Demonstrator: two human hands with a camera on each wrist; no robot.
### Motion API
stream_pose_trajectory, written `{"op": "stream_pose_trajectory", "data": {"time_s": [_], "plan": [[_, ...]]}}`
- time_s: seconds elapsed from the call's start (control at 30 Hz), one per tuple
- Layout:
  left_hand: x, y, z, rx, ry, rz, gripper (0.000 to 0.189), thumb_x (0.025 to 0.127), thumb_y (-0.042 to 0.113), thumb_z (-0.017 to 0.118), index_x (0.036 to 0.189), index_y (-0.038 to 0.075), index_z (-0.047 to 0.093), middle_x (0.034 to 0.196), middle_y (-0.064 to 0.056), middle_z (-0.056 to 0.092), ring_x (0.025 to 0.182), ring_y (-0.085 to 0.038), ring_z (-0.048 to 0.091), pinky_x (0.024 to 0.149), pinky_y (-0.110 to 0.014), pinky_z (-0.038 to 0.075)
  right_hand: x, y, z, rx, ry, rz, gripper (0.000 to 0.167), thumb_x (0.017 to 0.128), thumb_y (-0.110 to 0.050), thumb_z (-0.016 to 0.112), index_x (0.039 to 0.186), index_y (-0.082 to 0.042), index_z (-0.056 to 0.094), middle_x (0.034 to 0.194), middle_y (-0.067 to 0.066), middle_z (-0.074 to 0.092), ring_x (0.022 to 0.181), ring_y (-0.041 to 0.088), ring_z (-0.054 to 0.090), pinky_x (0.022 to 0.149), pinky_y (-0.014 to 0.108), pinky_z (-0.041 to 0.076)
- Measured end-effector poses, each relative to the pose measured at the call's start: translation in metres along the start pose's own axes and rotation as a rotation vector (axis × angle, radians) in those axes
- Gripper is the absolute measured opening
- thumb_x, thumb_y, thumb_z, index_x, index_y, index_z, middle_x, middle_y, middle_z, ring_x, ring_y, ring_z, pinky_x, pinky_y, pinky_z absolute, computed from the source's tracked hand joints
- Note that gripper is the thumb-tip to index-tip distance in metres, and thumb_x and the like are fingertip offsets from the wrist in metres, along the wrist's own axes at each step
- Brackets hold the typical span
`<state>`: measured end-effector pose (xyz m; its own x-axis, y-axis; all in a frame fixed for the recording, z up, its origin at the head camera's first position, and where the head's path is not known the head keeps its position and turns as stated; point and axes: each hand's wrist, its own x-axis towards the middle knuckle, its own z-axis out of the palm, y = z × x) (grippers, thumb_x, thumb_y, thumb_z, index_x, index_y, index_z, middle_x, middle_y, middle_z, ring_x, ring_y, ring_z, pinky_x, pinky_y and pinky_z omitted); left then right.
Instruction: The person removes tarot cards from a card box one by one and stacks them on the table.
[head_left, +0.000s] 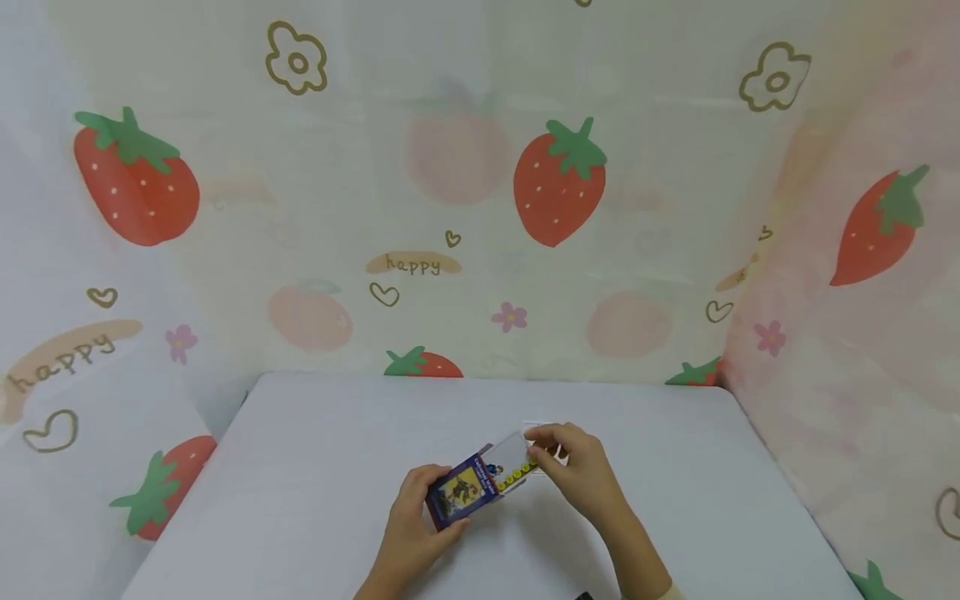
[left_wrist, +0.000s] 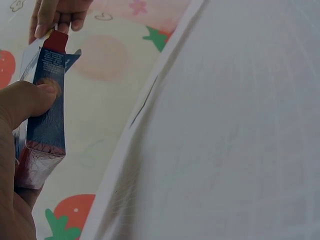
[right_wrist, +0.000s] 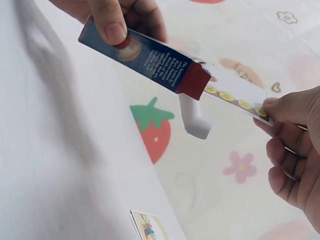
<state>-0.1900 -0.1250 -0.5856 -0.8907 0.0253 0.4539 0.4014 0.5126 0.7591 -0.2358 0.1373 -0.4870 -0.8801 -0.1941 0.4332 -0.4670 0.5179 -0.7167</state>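
Note:
In the head view a blue card box with a yellow picture on its front is tilted above the table. My left hand grips it at the lower end, with the thumb along its edge. A card with a row of yellow coins sticks out of the open end. Its outer corner is pinched between thumb and finger of my right hand. The right wrist view shows a red end flap and a white flap folded outward. The card's inner end is hidden in the box.
Printed cards lie on the white table, mostly behind my right hand in the head view. A small dark object shows at the bottom edge. Strawberry-patterned curtains stand around the table's back and sides.

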Motion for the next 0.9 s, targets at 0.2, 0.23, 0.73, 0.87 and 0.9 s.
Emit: {"op": "stream_pose_trajectory", "data": {"time_s": [0.2,0.23,0.73,0.87,0.9], "plan": [[-0.001,0.002,0.002,0.004,0.004,-0.036,0.077,0.067,0.018,0.097,0.134,0.018,0.058,0.131,0.011,0.055,0.119,-0.008,0.055,0.104,-0.035,0.052,-0.002,0.005,-0.003,-0.022,0.029,-0.031,0.022,0.088,-0.009,0.080,0.107,-0.021,0.077,0.088,-0.014,0.069,0.079,0.005,0.058,0.071,0.031,0.054],[-0.001,0.003,0.002,0.001,0.004,-0.047,0.077,0.066,0.017,0.097,0.133,0.018,0.058,0.130,0.011,0.055,0.119,-0.008,0.056,0.104,-0.036,0.052,-0.002,0.007,-0.004,-0.026,0.034,-0.033,0.023,0.088,-0.009,0.080,0.107,-0.021,0.077,0.088,-0.015,0.069,0.079,0.005,0.058,0.071,0.032,0.054],[0.001,0.003,0.003,0.010,-0.013,0.008,0.079,0.068,0.015,0.095,0.137,0.012,0.056,0.134,0.006,0.054,0.122,-0.012,0.055,0.107,-0.029,0.048,0.004,0.009,-0.015,-0.032,0.063,-0.052,0.019,0.091,-0.011,0.078,0.108,-0.019,0.076,0.091,-0.011,0.071,0.084,0.007,0.058,0.074,0.035,0.055],[0.001,0.003,0.003,0.007,-0.010,0.026,0.080,0.067,0.015,0.096,0.137,0.013,0.056,0.133,0.008,0.054,0.121,-0.010,0.055,0.107,-0.030,0.049,0.005,0.010,-0.016,-0.047,0.060,-0.052,0.018,0.092,-0.012,0.077,0.109,-0.018,0.076,0.092,-0.010,0.071,0.085,0.007,0.058,0.075,0.035,0.055],[0.001,0.003,0.003,0.003,-0.009,0.027,0.080,0.067,0.015,0.096,0.136,0.013,0.057,0.133,0.009,0.054,0.121,-0.010,0.055,0.107,-0.032,0.049,0.005,0.011,-0.017,-0.049,0.058,-0.050,0.018,0.092,-0.013,0.076,0.109,-0.018,0.076,0.092,-0.010,0.071,0.085,0.007,0.058,0.075,0.035,0.055]]}}
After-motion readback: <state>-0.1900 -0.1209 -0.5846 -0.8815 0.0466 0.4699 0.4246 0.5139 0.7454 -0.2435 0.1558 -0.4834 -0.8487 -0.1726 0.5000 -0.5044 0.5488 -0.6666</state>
